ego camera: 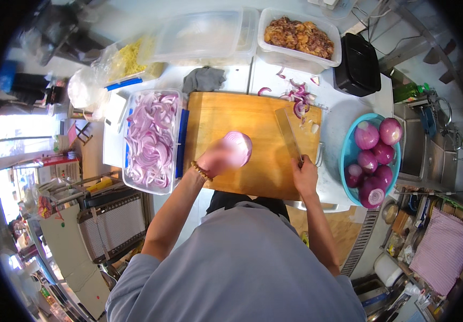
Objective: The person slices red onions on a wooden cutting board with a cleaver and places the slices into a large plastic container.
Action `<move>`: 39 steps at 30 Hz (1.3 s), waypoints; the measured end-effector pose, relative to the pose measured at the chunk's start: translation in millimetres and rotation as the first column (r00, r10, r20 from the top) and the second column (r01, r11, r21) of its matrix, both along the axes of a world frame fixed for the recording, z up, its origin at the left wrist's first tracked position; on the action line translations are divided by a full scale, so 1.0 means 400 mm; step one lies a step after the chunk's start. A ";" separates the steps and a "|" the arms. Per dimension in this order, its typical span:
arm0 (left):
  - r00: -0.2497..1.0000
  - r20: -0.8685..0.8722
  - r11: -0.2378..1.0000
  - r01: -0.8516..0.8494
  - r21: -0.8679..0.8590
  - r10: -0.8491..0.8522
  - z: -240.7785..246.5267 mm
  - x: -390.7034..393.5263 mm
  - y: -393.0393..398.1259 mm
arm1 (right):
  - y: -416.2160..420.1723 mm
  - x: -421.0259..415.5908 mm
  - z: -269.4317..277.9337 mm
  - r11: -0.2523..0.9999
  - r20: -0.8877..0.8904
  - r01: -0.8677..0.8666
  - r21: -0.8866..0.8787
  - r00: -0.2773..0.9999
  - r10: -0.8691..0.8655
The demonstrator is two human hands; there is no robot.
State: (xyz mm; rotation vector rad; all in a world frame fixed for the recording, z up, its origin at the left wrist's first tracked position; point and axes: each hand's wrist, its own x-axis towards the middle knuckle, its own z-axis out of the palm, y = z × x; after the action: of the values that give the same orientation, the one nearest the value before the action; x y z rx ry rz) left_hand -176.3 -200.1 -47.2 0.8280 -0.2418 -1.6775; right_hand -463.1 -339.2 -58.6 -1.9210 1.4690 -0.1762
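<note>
My left hand (218, 157), blurred and with a beaded bracelet at the wrist, holds a cut red onion (241, 145) over the wooden cutting board (263, 181); its pale ringed face shows. On the board's right part, my right hand (305, 174) grips the handle of a kitchen knife (289, 131), whose blade points away from me. Sliced red onion (153, 137) fills a clear plastic container (125, 161) left of the board. Onion scraps (299, 96) lie at the board's far right corner. To the right, several whole red onions (366, 135) sit in a turquoise bowl (342, 161).
Behind the board are a grey cloth (204, 79), a lidded clear container (199, 36), a tub of brown food pieces (300, 38) and a black container (358, 64). Yellow shreds (130, 58) fill a container at the back left. A metal sink (410, 149) stands farther right.
</note>
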 end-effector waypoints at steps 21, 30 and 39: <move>-0.083 0.993 0.966 -0.234 -0.106 0.089 -0.098 -0.118 -0.017 | 0.074 0.078 0.122 0.992 0.126 -0.126 -0.017 0.984 0.128; -0.168 0.976 0.986 -0.067 -0.150 0.137 -0.125 -0.114 -0.008 | 0.135 0.107 0.107 0.881 0.037 -0.430 -0.199 0.895 0.445; 0.403 0.869 0.940 -0.294 -0.175 0.287 -0.096 -0.142 -0.046 | 0.136 0.141 0.076 0.854 -0.156 -0.460 -0.243 0.887 0.434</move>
State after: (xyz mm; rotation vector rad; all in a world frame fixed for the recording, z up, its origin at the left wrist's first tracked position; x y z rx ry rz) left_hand -233.1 -218.4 -85.5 1.6260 -0.7711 -0.7473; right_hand -406.5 -284.7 -28.1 -2.4758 1.0502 -0.0733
